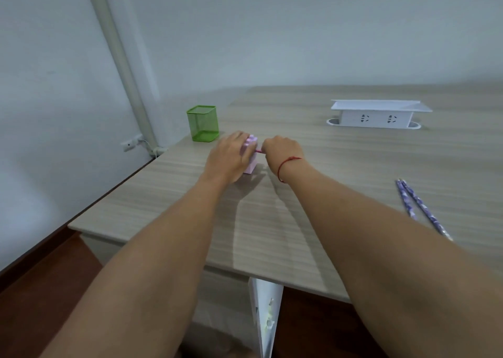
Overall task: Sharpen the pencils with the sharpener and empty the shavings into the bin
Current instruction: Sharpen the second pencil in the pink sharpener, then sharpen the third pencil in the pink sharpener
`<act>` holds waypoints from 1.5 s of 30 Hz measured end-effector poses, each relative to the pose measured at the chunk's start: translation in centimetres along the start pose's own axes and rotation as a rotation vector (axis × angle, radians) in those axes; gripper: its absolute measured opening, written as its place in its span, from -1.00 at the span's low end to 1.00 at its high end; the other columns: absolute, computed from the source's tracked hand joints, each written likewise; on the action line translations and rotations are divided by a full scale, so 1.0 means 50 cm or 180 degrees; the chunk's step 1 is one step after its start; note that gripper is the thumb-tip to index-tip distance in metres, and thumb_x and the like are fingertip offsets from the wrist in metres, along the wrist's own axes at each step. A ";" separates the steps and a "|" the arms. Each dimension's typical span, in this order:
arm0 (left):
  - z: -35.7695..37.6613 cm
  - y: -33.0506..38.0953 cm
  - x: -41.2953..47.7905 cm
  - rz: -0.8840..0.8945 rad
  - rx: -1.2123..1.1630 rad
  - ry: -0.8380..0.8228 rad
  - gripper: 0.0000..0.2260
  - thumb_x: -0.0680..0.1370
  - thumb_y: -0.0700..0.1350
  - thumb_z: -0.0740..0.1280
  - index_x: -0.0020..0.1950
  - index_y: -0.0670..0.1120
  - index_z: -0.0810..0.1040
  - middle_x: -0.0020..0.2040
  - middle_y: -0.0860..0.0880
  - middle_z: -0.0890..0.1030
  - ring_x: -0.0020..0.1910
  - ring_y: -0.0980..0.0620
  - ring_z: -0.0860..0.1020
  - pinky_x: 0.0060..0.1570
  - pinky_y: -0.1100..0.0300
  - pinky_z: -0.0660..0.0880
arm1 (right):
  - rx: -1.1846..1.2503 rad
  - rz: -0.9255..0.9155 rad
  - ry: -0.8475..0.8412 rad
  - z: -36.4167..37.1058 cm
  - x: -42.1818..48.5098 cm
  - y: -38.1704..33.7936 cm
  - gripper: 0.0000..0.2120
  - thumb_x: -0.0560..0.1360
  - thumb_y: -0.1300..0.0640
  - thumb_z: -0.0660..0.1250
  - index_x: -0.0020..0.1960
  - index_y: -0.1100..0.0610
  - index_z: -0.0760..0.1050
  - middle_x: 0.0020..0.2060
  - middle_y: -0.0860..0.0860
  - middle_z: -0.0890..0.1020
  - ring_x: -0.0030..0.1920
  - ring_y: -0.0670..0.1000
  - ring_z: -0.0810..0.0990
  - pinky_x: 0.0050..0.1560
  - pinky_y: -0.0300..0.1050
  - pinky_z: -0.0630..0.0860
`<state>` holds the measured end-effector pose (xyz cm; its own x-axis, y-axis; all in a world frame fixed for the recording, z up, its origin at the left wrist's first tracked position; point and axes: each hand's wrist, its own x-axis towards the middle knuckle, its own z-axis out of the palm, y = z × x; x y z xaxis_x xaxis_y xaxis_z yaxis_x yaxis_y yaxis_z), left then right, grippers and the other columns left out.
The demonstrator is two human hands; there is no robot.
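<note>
Both hands meet at a pink sharpener [251,155] standing on the table [340,172]. The left hand [230,157] wraps over its top and near side, gripping it. The right hand [283,149] is curled into a fist around a thin reddish pencil [260,151], which runs into the sharpener's side. A green mesh bin [202,123] stands just behind. Two purple pencils [417,204] lie well apart to the right, a white socket box [375,115] beyond.
</note>
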<state>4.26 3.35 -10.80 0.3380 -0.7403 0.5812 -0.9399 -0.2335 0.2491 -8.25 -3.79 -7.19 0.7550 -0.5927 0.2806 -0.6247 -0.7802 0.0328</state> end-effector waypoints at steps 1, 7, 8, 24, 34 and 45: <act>0.005 0.002 0.000 -0.0081 -0.0035 0.0034 -0.59 0.57 0.17 0.04 0.13 -0.07 0.50 0.08 -0.06 0.56 0.08 -0.10 0.50 0.04 0.02 0.47 | -0.0014 0.0012 0.0031 -0.002 -0.001 0.000 -0.68 0.65 0.20 0.05 0.32 0.19 0.46 0.27 0.17 0.53 0.28 0.21 0.53 0.19 -0.01 0.46; 0.017 0.000 -0.002 -0.0274 -0.0308 0.0133 -0.57 0.54 0.18 0.05 0.12 -0.06 0.54 0.07 -0.02 0.58 0.07 -0.08 0.53 0.06 0.05 0.47 | -0.0133 -0.0017 0.0066 -0.009 -0.011 0.024 -0.68 0.59 0.31 0.11 0.27 0.19 0.50 0.22 0.20 0.55 0.22 0.24 0.56 0.14 0.00 0.48; 0.017 0.001 -0.002 -0.0274 -0.0316 0.0115 -0.57 0.54 0.17 0.05 0.12 -0.06 0.54 0.06 -0.02 0.58 0.06 -0.08 0.53 0.05 0.05 0.48 | -0.0135 -0.0020 0.0064 -0.009 -0.013 0.026 -0.70 0.59 0.31 0.14 0.26 0.19 0.51 0.21 0.20 0.56 0.20 0.24 0.57 0.12 0.00 0.49; 0.007 0.029 -0.015 -0.0646 -0.0082 0.0310 -0.47 0.48 0.18 -0.05 0.03 -0.10 0.59 -0.03 -0.06 0.59 0.00 -0.13 0.55 -0.09 0.02 0.51 | 0.0496 0.0768 0.0091 -0.041 -0.070 0.119 -0.73 0.50 0.30 0.31 0.17 0.18 0.58 0.10 0.19 0.63 0.10 0.23 0.62 0.04 -0.01 0.55; -0.015 0.105 -0.061 -0.0951 0.0107 0.0198 -0.69 0.59 0.04 0.14 0.19 -0.08 0.55 0.19 -0.07 0.51 0.20 -0.19 0.39 0.04 -0.05 0.43 | 0.0981 0.1370 -0.0505 -0.039 -0.165 0.154 -0.79 0.53 0.21 0.27 -0.26 0.24 0.39 -0.11 0.21 0.53 -0.07 0.16 0.54 -0.08 -0.10 0.45; -0.030 0.134 -0.082 -0.0952 0.0166 0.0160 -0.68 0.60 0.03 0.13 0.19 -0.11 0.55 0.20 -0.10 0.50 0.19 -0.21 0.40 0.04 -0.04 0.43 | 0.0432 0.1390 -0.0252 -0.065 -0.210 0.199 -0.70 0.51 0.31 0.23 0.23 0.26 0.49 0.19 0.19 0.58 0.19 0.20 0.58 0.10 -0.07 0.52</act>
<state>-3.36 5.76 -10.37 0.6008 -0.6019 0.5261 -0.7992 -0.4693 0.3756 -23.06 -4.66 -6.69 0.4431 -0.8810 0.1659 -0.8598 -0.4700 -0.1994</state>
